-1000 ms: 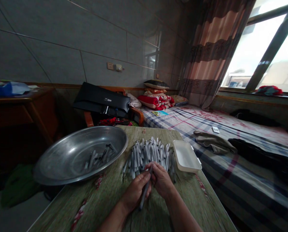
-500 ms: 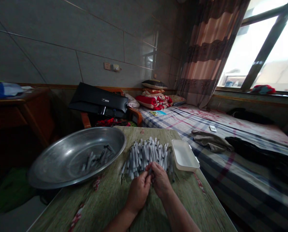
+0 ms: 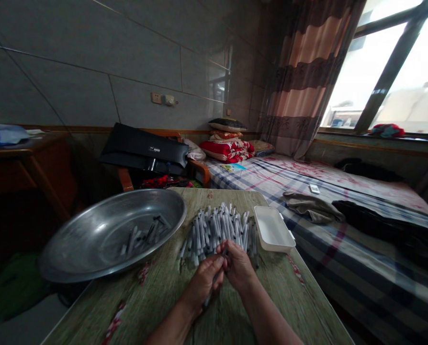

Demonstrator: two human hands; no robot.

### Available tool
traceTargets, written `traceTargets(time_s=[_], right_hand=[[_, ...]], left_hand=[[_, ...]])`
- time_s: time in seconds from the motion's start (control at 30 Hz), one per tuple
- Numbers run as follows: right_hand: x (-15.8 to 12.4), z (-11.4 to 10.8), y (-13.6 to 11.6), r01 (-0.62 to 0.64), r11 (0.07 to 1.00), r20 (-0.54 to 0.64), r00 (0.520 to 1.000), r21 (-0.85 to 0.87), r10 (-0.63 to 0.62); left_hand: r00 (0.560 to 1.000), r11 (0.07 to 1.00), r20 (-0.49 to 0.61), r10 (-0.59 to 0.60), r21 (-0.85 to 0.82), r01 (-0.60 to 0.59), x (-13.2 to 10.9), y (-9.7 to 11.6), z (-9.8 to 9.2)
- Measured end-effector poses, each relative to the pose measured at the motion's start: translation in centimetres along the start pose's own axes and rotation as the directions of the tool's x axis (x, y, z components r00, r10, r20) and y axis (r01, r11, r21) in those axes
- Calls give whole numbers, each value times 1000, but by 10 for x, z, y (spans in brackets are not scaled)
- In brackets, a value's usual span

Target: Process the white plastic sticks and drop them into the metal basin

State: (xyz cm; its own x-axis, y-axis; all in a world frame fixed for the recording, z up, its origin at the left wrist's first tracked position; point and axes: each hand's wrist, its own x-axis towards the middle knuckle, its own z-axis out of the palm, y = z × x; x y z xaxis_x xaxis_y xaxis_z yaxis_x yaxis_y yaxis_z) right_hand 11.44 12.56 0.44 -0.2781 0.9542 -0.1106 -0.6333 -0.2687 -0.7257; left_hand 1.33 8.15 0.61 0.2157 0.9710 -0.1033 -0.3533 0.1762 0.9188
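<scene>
Both of my hands meet near the table's front, just short of a pile of grey pens (image 3: 219,230). My left hand (image 3: 202,282) is closed around one grey pen (image 3: 211,291) whose lower end sticks out below the palm. My right hand (image 3: 238,269) pinches the upper end of that same pen. To the left, a wide metal basin (image 3: 92,244) holds several more pens (image 3: 144,235). A white plastic tray (image 3: 273,230) lies to the right of the pile.
The green-patterned table (image 3: 156,297) stands against a bed with a striped sheet (image 3: 343,225), clothes and folded blankets. A black case (image 3: 144,149) rests on a wooden chair behind the table. A wooden desk (image 3: 23,163) is at the left, a curtained window at the right.
The view shifted slightly. My hands stayed together at the pile's near edge; the pen's lower end was hidden half a second ago and shows below my left palm again.
</scene>
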Motion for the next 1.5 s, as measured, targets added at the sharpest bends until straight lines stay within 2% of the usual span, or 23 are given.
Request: traceTargets(time_s=[0.1, 0.2, 0.3, 0.37, 0.43, 0.5, 0.57, 0.67, 0.83, 0.97, 1.07, 1.13, 1.2, 1.27, 1.33, 1.4, 1.5], right_hand=[[1, 0, 2, 57, 997, -46, 997, -44, -59], [0, 0, 3, 91, 991, -81, 992, -94, -99], [0, 0, 3, 106, 989, -98, 988, -108, -116], [0, 1, 4, 120, 987, -111, 985, -106, -132], [1, 0, 5, 116, 988, -113, 985, -99, -127], [4, -4, 3, 90, 994, -111, 989, -69, -97], [8, -9, -2, 63, 998, -119, 991, -4, -63], [12, -19, -11, 63, 993, -132, 990, 98, -50], [11, -20, -13, 40, 984, -93, 995, 173, -24], [8, -13, -6, -21, 989, -25, 999, 144, 24], [5, -13, -4, -75, 997, 38, 997, 33, 73], [3, -13, -5, -134, 988, 58, 989, -71, 138], [1, -14, -6, -231, 962, 62, 968, -146, 242], [0, -14, -5, -280, 939, 49, 954, -202, 295], [0, -14, -3, -231, 928, 30, 968, -291, 250], [0, -15, 0, -150, 919, 48, 983, -364, 180], [-1, -15, 4, -83, 916, 78, 989, -393, 123]], left_hand=[[983, 960, -46, 177, 229, -163, 2, 2, 0], [934, 840, -72, 349, 467, -278, 3, 2, -1], [909, 740, -137, 394, 634, -226, 2, 1, -1], [902, 711, -162, 400, 676, -194, 3, 1, -1], [915, 751, -128, 383, 619, -228, 4, 1, -1], [956, 865, -60, 286, 445, -231, 4, 0, -2], [991, 959, 37, 129, 251, -134, 2, -2, -3], [992, 991, 125, -16, 136, -1, -3, -4, -3], [999, 999, 47, 9, 49, -11, -6, -1, -1], [992, 993, -104, 74, -84, -83, -3, 5, -7], [965, 976, -226, 130, -142, -164, -2, 13, -13], [940, 969, -294, 175, -116, -217, -1, 17, -17], [899, 957, -363, 244, -61, -284, 0, 19, -20], [839, 932, -440, 320, -12, -362, 2, 17, -23], [778, 907, -507, 372, 21, -420, 3, 14, -25], [736, 892, -549, 397, 41, -450, 4, 11, -27], [717, 884, -564, 409, 50, -464, 5, 8, -28]])
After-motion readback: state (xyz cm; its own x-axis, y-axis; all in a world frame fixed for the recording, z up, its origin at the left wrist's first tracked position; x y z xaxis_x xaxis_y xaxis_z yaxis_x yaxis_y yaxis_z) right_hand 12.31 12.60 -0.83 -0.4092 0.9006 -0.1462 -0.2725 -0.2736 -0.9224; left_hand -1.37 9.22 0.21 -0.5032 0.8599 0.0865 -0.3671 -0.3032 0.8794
